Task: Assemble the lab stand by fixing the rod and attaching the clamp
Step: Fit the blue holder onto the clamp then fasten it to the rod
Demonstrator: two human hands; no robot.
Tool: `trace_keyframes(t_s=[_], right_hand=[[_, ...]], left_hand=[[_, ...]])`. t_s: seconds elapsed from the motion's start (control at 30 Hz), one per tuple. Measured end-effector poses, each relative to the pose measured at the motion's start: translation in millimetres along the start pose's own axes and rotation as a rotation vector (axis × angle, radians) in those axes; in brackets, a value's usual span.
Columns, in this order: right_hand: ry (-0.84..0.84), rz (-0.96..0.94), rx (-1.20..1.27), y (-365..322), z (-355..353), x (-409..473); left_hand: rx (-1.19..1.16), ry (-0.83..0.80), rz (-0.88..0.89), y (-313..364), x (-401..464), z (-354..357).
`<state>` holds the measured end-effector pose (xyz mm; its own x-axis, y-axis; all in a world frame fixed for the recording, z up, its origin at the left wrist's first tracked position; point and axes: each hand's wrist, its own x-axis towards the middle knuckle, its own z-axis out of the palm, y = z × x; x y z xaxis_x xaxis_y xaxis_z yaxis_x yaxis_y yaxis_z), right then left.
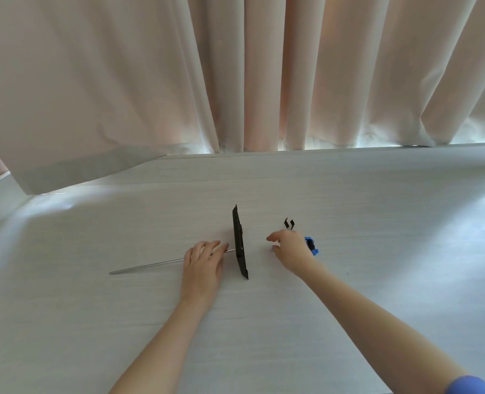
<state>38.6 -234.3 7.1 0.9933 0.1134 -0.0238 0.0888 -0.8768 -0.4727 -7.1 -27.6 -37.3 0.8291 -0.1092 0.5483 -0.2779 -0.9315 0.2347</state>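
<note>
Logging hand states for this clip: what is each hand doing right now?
Left hand: closed on the rod, beside the black base.
Right hand: fingers curled over the clamp; firm grip cannot be told.

The base plate (240, 243) is black and the rod (147, 265) silver-grey metal. The clamp (309, 244) has black prongs and a bright blue body. The desk (349, 209) is pale whitish-grey with faint wood-grain streaks, the curtain (235, 66) plain pinkish-beige, and a sleeve (471, 385) blue.

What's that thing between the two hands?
The black base plate of the stand, tipped up on its edge on the table. In the head view it sits between the left hand, on the rod, and the right hand.
</note>
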Motion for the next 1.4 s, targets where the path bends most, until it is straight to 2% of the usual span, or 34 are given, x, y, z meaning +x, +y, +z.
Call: trace_keyframes(t_s=[0.17,0.33,0.53,0.6,0.77,0.9,0.97,1.13,1.4], right_hand=[[-0.118,-0.087,-0.188,4.0,16.2,4.8],[-0.065,-0.219,-0.31,4.8,24.6,5.6],[0.002,-0.206,-0.287,0.1,26.7,10.9],[0.02,-0.137,-0.134,-1.8,25.7,12.7],[0.076,0.065,0.511,-14.9,25.7,6.7],[-0.055,0.185,1.027,-25.9,27.5,1.8],[-0.103,0.21,1.206,-28.6,28.6,1.4],[-0.11,0.136,1.251,-29.3,33.2,2.2],[-0.112,0.14,1.248,-27.4,37.1,7.3]], left_hand=[[-0.118,-0.063,-0.108,9.3,2.4,15.4],[-0.103,-0.013,-0.097,8.9,2.5,17.5],[-0.106,-0.01,-0.119,9.1,1.8,18.5],[-0.108,-0.001,-0.117,8.5,2.0,19.6],[-0.121,-0.001,-0.129,6.9,1.4,21.9],[-0.134,-0.007,-0.131,6.0,1.6,21.6],[-0.137,-0.011,-0.135,6.4,1.6,21.1],[-0.131,-0.014,-0.131,6.6,1.1,20.4],[-0.143,-0.019,-0.14,7.3,1.7,19.5]])
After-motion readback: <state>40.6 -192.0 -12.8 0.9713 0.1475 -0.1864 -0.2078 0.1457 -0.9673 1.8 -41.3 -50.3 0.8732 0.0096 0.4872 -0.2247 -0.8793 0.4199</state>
